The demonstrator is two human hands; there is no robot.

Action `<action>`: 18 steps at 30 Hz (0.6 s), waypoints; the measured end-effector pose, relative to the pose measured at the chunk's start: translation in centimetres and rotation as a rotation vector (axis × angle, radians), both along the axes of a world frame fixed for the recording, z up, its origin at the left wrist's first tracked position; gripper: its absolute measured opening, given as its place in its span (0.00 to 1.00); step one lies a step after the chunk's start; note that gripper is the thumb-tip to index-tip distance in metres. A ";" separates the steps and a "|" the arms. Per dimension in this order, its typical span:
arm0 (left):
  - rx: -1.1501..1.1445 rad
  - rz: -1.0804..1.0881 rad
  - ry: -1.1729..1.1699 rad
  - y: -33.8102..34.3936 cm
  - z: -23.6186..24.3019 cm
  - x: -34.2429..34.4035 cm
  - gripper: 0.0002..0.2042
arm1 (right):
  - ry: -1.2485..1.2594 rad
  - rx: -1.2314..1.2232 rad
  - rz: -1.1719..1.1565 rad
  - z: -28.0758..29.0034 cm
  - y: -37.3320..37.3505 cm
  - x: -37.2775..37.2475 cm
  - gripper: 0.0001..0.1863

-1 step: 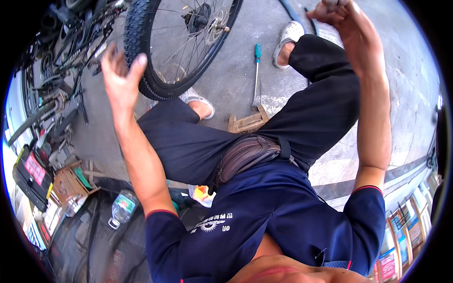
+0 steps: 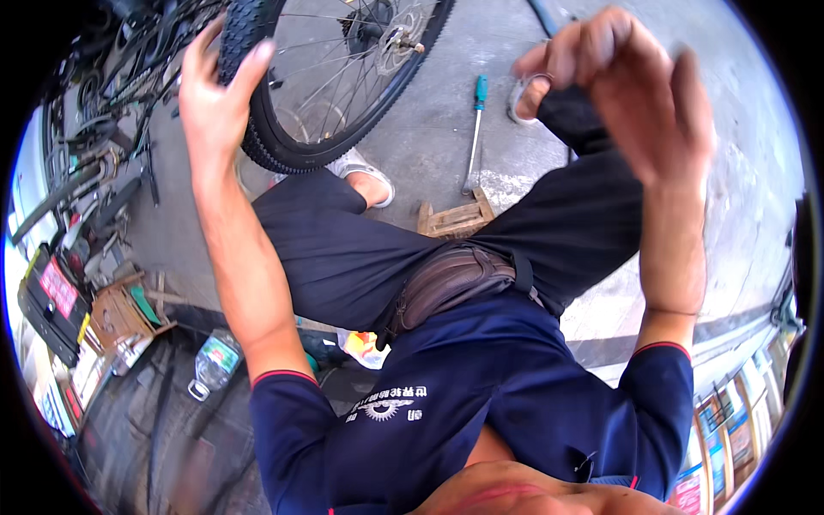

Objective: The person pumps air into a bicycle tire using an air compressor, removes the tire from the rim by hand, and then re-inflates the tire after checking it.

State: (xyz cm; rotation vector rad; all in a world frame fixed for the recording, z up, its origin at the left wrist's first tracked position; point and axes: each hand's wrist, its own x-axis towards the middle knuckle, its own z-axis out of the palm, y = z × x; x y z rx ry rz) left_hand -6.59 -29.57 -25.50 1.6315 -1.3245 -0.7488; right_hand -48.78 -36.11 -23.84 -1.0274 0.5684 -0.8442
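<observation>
the bicycle wheel (image 2: 365, 34) is before the person's left knee, the left hand (image 2: 215, 107) spread wide at its tyre; i can't tell if they touch. the right hand (image 2: 639, 112) hovers, fingers loosely curled, thumb apart, near a teal-handled screwdriver (image 2: 481, 96) on the floor (image 2: 429, 129).

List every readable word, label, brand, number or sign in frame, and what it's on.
Navy shirt: white chest lettering around a gear emblem; printed wording isn't copied here.
Clear bottle: green-blue label, too small to read.
Pink label on the black case, left: too small to read.
Red-pink panel, lower right: too small to read.
</observation>
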 end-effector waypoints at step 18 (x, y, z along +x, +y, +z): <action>-0.016 0.261 -0.366 0.0 -2.7 3.5 0.29 | -0.515 0.434 0.554 -0.8 1.0 10.7 0.37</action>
